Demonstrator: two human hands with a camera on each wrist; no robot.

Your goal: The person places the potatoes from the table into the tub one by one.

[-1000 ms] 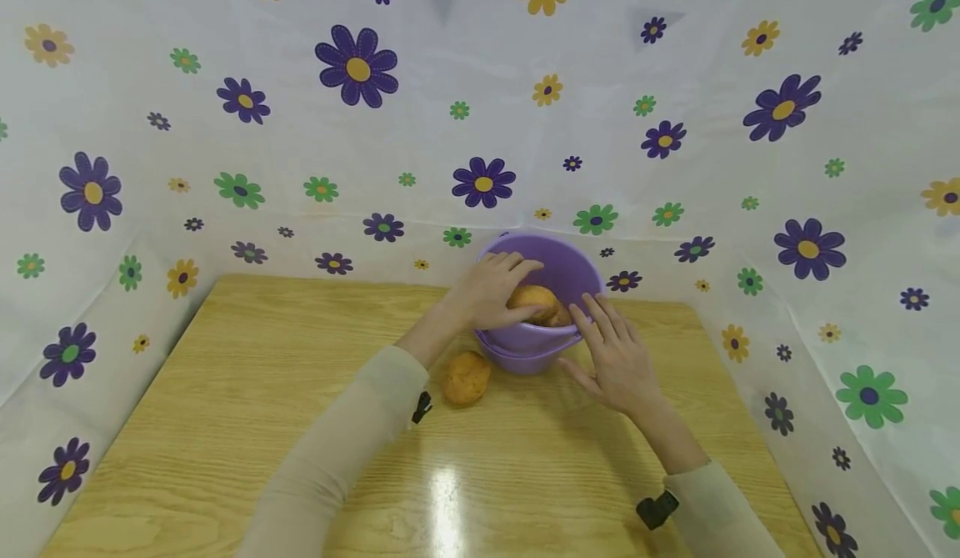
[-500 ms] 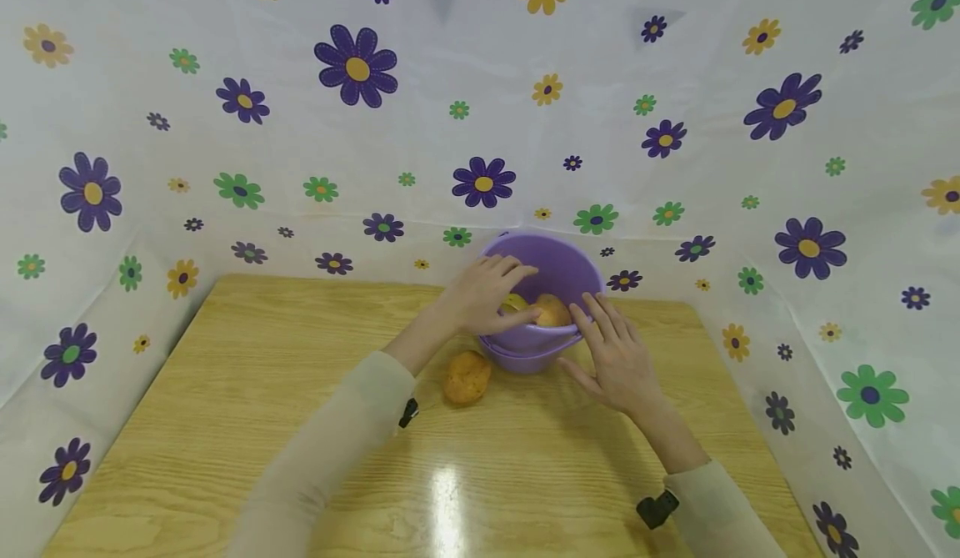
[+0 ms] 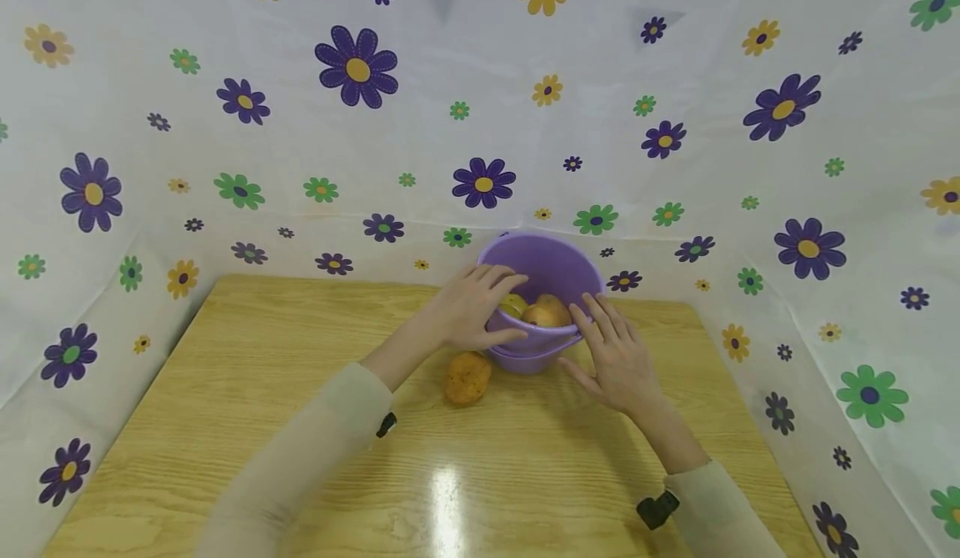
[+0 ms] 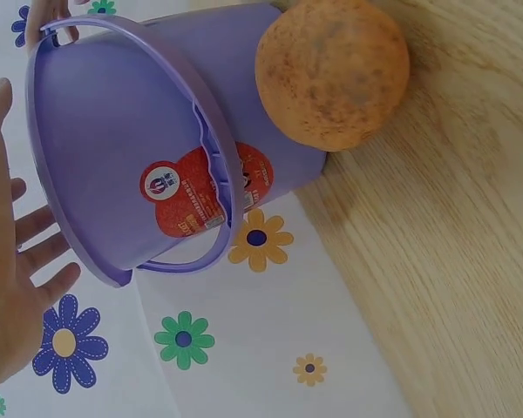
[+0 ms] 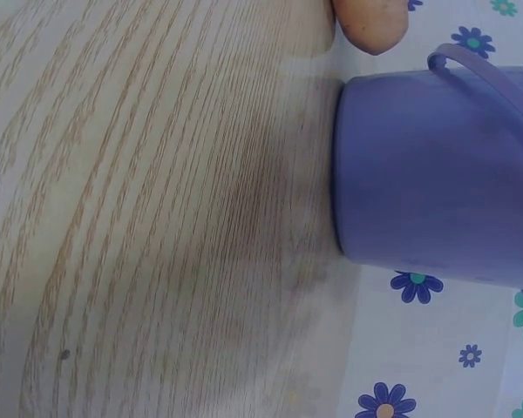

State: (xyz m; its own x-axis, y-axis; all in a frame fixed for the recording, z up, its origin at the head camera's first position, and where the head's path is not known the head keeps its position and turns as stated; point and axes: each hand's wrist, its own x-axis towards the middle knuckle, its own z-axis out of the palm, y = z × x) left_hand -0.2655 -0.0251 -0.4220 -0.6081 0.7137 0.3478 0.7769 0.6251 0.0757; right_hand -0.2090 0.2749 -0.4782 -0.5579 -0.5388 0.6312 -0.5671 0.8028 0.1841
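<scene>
Cream sleeves [image 3: 315, 449] — black wrist clips [image 3: 657, 509]

The purple bucket [image 3: 551, 268] was smooth moulded plastic with a faint sheen, and a glossy printed sticker [image 4: 205, 196] sat on its wall. The table [image 3: 225, 424] was pale wood-grain, varnished enough to throw back a bright glare. The round fruit [image 4: 331, 70] beside it looked matt and finely pitted, while the flowered backdrop [image 3: 675, 124] seemed a slick plastic sheet.

The bucket [image 3: 542, 268] stands at the table's [image 3: 225, 408] far edge, centre frame, holding 2 potatoes [image 3: 547, 312]. A 3rd potato [image 3: 467, 377] lies lower left of it. Left hand [image 3: 471, 308] and right hand [image 3: 617, 356] flank the bucket.
</scene>
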